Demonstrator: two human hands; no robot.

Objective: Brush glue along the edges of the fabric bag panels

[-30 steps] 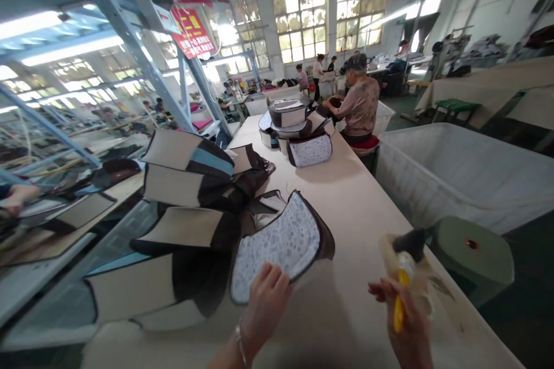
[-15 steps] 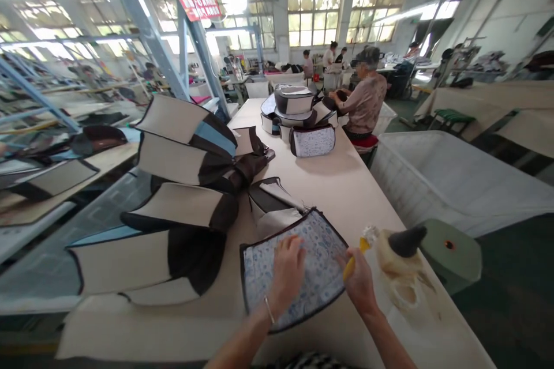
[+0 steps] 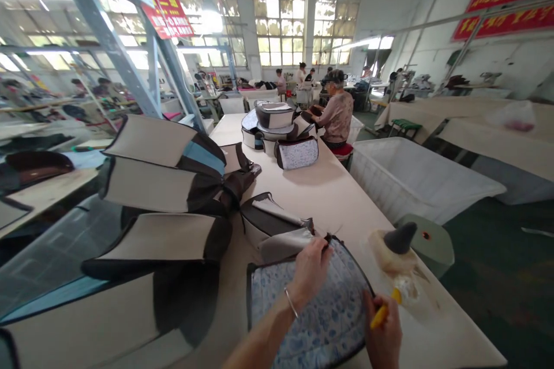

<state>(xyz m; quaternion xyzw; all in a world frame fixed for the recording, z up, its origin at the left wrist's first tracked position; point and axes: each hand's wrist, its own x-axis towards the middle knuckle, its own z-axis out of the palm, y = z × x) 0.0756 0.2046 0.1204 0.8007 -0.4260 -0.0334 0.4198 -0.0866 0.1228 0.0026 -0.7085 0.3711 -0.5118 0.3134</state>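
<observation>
A fabric piece with a blue floral pattern and dark edging (image 3: 320,305) lies on the table in front of me. My left hand (image 3: 310,268), with a bracelet at the wrist, pinches its dark far edge near the top corner. At the right edge of the piece, my right hand (image 3: 384,323) is closed round a yellow-handled tool (image 3: 381,316); its thumb side touches the dark edging. The tool's working end cannot be made out. Just beyond the piece lies an open dark and beige bag part (image 3: 277,222), loose threads beside it.
Beige and black bag pieces (image 3: 151,179) are piled on the left. More stand farther along the table (image 3: 341,196). A dark cone (image 3: 400,238) sits on a stained patch at the right edge. Beyond are a green container (image 3: 437,248), a white bin (image 3: 415,179) and a seated person (image 3: 340,109).
My left hand has gone from lying on the patterned fabric to gripping its far edge. My right hand has shifted right and nearer, the yellow-handled tool still in it. The view has turned right.
</observation>
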